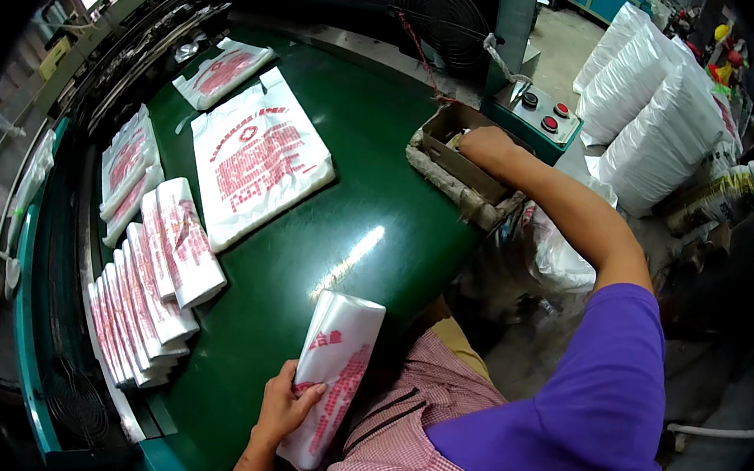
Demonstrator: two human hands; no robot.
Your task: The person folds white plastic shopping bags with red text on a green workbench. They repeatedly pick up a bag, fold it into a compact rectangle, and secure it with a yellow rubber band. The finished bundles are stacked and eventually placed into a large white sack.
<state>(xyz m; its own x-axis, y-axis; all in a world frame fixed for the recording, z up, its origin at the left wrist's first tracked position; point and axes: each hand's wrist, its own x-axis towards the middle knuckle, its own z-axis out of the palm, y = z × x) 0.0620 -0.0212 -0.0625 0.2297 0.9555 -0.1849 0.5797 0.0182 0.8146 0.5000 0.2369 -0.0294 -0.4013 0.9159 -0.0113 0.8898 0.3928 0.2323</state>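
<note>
My left hand (290, 402) is closed round the lower part of a folded bundle of white plastic bags (344, 341) with red print, held upright at the near edge of the green table. Its thumb lies across the front of the bundle. My right hand (487, 148) reaches down into a worn open box (431, 146) at the table's right edge. The box's wall and the back of the hand hide its fingers and whatever they touch.
Folded bag bundles (139, 303) lie overlapped in a row at left. Beyond them lie a flat bag stack (262, 161) and smaller stacks (225, 73). A control box with buttons (541, 113) stands behind the worn box. Full white sacks (660, 127) stand on the floor at right.
</note>
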